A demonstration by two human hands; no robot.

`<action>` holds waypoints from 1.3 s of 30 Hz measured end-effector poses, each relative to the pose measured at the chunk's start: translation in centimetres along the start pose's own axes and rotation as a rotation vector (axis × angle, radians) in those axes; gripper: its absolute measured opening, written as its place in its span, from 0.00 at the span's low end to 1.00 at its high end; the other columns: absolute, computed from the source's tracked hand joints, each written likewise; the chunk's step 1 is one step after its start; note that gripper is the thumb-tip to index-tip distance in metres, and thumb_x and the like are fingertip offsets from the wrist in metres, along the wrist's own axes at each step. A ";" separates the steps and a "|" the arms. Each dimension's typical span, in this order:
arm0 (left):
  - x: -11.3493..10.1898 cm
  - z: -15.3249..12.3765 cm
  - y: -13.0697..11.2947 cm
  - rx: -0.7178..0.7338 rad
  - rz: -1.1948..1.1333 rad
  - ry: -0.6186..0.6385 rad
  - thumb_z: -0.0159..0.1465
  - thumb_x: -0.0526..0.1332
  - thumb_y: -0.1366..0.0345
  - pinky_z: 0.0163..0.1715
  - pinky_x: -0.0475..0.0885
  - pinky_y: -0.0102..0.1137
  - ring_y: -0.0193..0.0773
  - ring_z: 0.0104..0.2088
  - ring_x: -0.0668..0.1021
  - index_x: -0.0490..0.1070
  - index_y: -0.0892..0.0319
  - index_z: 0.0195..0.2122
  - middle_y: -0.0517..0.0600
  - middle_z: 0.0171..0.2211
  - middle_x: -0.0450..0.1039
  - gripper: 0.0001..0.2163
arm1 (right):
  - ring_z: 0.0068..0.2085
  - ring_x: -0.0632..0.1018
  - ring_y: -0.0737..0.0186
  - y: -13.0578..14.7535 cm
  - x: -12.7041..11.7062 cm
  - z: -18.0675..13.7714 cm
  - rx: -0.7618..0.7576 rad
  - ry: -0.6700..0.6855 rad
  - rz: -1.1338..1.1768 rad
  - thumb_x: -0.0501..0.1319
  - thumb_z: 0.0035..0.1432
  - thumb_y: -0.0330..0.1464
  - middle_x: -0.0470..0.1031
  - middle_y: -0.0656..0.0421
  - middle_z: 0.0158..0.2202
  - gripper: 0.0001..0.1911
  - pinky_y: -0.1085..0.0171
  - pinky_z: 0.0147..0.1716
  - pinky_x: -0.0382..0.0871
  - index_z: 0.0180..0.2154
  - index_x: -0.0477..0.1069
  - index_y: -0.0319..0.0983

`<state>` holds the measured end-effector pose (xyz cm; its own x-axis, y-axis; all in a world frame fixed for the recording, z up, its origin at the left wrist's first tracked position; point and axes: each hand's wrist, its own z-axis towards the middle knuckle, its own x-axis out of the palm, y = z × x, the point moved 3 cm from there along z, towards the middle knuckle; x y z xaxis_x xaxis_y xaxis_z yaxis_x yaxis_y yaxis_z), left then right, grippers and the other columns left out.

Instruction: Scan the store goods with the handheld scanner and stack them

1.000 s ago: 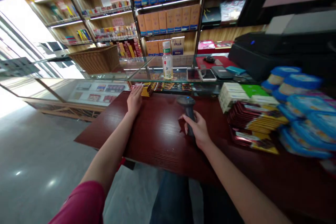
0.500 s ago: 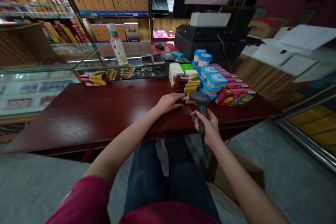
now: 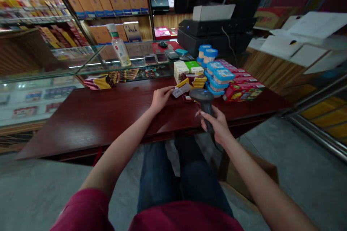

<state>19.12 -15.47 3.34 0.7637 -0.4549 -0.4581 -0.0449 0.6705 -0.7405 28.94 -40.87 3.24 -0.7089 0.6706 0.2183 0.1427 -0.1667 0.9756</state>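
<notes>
My left hand is closed on the near edge of a small snack packet, which is tilted up with its white printed back showing and a yellow strip along its top. My right hand wraps round the handle of a black barcode scanner, whose head is just to the right of the packet. Behind the packet, a pile of yellow and maroon packets rests on the dark red desk. Another packet lies partly hidden beside the scanner head.
Blue-lidded tubs and red boxes are stacked to the right. White and green boxes stand behind the pile. At the left is a fanned row of packets. A bottle stands on the glass counter.
My left hand has lifted a packet from beside the pile and moved it left, turning its white back up. The scanner has shifted slightly left in my right hand.
</notes>
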 end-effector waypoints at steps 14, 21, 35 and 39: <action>-18.7 -3.4 13.7 -0.495 -0.363 -0.520 0.63 0.70 0.58 0.39 0.81 0.35 0.41 0.37 0.85 0.83 0.62 0.49 0.55 0.43 0.85 0.17 | 0.15 0.68 0.72 -4.9 22.6 9.6 0.128 0.530 0.066 0.77 0.44 0.45 0.81 0.61 0.30 0.23 0.70 0.11 0.59 0.35 0.71 0.41; -19.5 -3.4 14.8 -0.522 -0.331 -0.522 0.64 0.69 0.61 0.36 0.81 0.33 0.39 0.34 0.84 0.83 0.62 0.49 0.53 0.41 0.85 0.15 | 0.14 0.68 0.72 -6.9 25.4 9.9 0.155 0.569 0.067 0.77 0.44 0.44 0.81 0.62 0.29 0.23 0.70 0.10 0.58 0.36 0.70 0.41; -21.5 -3.9 13.9 -0.513 -0.269 -0.570 0.62 0.73 0.60 0.50 0.80 0.40 0.44 0.43 0.85 0.83 0.60 0.48 0.55 0.45 0.85 0.15 | 0.14 0.67 0.71 -7.3 24.8 9.9 0.143 0.475 0.102 0.76 0.46 0.46 0.81 0.61 0.29 0.22 0.68 0.10 0.58 0.34 0.69 0.43; -26.6 -2.7 12.1 -0.282 0.193 -0.725 0.66 0.67 0.67 0.58 0.75 0.38 0.45 0.51 0.84 0.84 0.57 0.47 0.52 0.47 0.85 0.10 | 0.15 0.67 0.70 -7.3 24.6 10.2 0.162 0.476 0.150 0.77 0.47 0.46 0.80 0.59 0.29 0.20 0.67 0.11 0.57 0.32 0.72 0.44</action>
<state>-3.45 3.16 5.28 0.9497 0.2136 -0.2289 -0.3062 0.4815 -0.8212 17.46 -15.81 1.71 -0.9027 0.2391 0.3577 0.3445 -0.0966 0.9338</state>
